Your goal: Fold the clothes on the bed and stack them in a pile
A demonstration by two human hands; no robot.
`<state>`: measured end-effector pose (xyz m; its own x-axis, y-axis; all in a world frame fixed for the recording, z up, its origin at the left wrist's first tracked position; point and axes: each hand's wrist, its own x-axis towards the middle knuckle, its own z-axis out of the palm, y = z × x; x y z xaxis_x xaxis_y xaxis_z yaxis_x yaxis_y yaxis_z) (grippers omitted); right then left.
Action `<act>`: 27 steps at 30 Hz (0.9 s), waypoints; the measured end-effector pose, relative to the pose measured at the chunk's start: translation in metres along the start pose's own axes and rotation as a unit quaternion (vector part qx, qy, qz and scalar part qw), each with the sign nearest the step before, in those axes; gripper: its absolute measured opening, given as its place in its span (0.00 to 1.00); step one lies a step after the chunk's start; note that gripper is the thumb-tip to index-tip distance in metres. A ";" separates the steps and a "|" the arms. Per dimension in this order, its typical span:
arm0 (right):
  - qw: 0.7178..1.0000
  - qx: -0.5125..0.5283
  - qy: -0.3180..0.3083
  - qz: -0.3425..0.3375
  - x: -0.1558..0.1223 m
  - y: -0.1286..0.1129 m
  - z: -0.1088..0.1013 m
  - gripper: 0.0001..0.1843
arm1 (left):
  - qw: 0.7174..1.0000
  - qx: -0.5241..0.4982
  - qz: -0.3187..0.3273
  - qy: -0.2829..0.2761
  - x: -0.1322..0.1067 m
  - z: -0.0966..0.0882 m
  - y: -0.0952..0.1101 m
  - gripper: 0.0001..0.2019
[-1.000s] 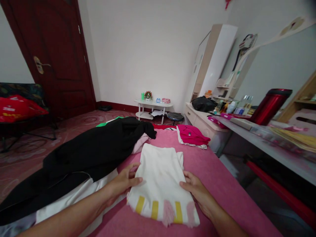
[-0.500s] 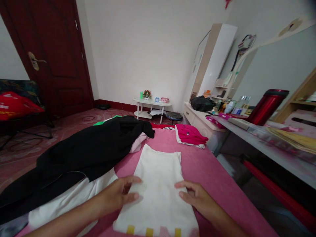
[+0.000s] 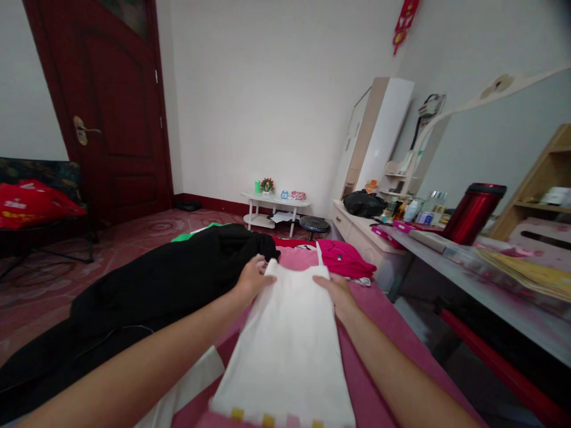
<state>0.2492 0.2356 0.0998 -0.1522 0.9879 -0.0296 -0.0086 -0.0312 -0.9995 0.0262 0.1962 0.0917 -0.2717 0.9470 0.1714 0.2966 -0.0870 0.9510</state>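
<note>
A folded white shirt (image 3: 288, 345) lies lengthwise on the pink bedspread (image 3: 379, 333), with yellow and pink patches along its near edge. My left hand (image 3: 254, 279) grips its far left corner, the thumb on top and the fingers partly hidden. At the far right corner, my right hand (image 3: 336, 291) pinches the cloth the same way. The far end looks slightly raised, sagging between the two hands. Left of it is a heap of black clothing (image 3: 165, 285), with another white cloth (image 3: 196, 380) partly under my left forearm.
A folded bright pink garment (image 3: 345, 258) sits beyond my right hand. Along the right side runs a desk (image 3: 441, 255) with a red thermos (image 3: 475, 214) and a plastic box. A small white table (image 3: 276, 202) and a round stool (image 3: 314, 224) stand by the far wall.
Both hands have moved forward from the shirt's middle sides to its far corners and closed on them. The shirt's far end has lifted a little. The view has tilted upward.
</note>
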 end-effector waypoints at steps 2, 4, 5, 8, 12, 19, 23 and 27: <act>0.984 0.026 0.060 -0.169 0.000 -0.047 -0.004 0.21 | 0.991 -0.067 0.099 0.062 0.011 -0.011 0.048 0.37; 0.941 0.019 0.109 -0.320 -0.001 -0.090 -0.011 0.24 | 0.956 -0.113 0.252 0.097 0.019 -0.023 0.095 0.37; 0.923 0.003 0.124 -0.364 -0.003 -0.106 -0.015 0.23 | 0.942 -0.122 0.298 0.098 0.021 -0.028 0.112 0.38; 0.900 -0.092 0.150 -0.400 -0.014 -0.111 -0.027 0.19 | 0.925 -0.092 0.357 0.094 0.015 -0.034 0.123 0.34; 0.929 -0.213 0.077 -0.294 -0.041 -0.032 -0.044 0.14 | 0.946 0.060 0.317 0.008 -0.024 -0.033 0.046 0.07; 0.975 -0.209 -0.054 -0.047 -0.056 0.062 -0.080 0.17 | 0.942 0.254 0.152 -0.157 -0.088 -0.039 -0.064 0.11; 0.968 -0.245 0.049 0.031 -0.022 0.054 -0.076 0.26 | 0.939 0.338 0.028 -0.058 -0.081 -0.034 -0.048 0.08; 0.911 -0.408 0.058 -0.012 -0.008 0.064 -0.057 0.30 | 0.919 0.385 -0.063 -0.060 -0.076 -0.019 -0.041 0.21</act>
<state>0.3067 0.2340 0.0354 -0.0557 0.9977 0.0376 0.7344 0.0664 -0.6754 0.0167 0.1218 0.0443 -0.2585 0.9660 -0.0013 0.8420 0.2259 0.4898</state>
